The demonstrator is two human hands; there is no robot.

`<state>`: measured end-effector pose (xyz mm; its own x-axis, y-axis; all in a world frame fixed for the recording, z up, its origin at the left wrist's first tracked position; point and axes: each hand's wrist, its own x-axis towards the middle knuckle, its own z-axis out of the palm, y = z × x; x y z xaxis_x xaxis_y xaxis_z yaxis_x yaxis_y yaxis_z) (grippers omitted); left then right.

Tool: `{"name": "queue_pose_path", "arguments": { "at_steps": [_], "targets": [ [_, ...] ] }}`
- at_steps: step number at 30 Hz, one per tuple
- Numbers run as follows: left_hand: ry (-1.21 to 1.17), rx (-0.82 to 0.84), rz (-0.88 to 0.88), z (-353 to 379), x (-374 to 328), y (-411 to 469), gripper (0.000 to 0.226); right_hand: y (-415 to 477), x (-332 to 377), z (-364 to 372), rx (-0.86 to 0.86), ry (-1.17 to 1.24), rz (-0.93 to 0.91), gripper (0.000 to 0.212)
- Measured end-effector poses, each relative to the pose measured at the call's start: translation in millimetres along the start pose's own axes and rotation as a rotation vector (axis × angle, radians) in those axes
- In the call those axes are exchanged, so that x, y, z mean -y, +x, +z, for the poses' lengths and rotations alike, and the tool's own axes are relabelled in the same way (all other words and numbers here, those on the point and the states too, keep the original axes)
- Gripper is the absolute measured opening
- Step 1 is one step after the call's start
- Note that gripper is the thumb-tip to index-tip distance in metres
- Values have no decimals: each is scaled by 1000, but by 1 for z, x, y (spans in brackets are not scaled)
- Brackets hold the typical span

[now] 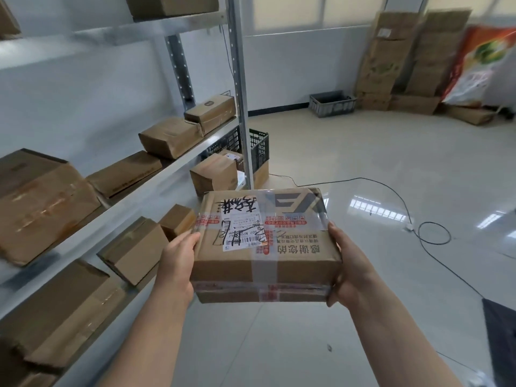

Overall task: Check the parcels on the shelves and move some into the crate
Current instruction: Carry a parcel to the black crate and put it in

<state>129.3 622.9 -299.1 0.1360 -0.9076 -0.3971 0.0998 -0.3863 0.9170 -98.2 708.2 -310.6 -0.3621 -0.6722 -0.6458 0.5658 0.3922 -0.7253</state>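
Note:
I hold a taped cardboard parcel [265, 247] in front of me, clear of the shelves, its top bearing a white label with black scribbles. My left hand [177, 263] grips its left side and my right hand [346, 269] grips its right side. A black slotted crate [258, 148] stands on the floor past the shelf's upright post. Several brown parcels lie on the shelves [156, 177] to the left, among them a large box [42, 202] and a small one [178, 220].
A grey crate [332, 103] sits by the far wall beside flattened cartons [391, 60] leaning there. A black cable [402, 202] loops over the glossy floor to the right. A dark mat [499, 331] lies at the right edge.

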Motion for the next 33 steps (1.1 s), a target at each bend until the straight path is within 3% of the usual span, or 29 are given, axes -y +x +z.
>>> {"name": "queue_pose_path", "arguments": {
  "at_steps": [20, 33],
  "targets": [
    [80, 152, -83, 185, -44, 189, 25, 184, 140, 11, -149, 92, 2, 45],
    [121, 175, -114, 298, -74, 248, 22, 272, 218, -11, -183, 137, 23, 46]
  ]
}}
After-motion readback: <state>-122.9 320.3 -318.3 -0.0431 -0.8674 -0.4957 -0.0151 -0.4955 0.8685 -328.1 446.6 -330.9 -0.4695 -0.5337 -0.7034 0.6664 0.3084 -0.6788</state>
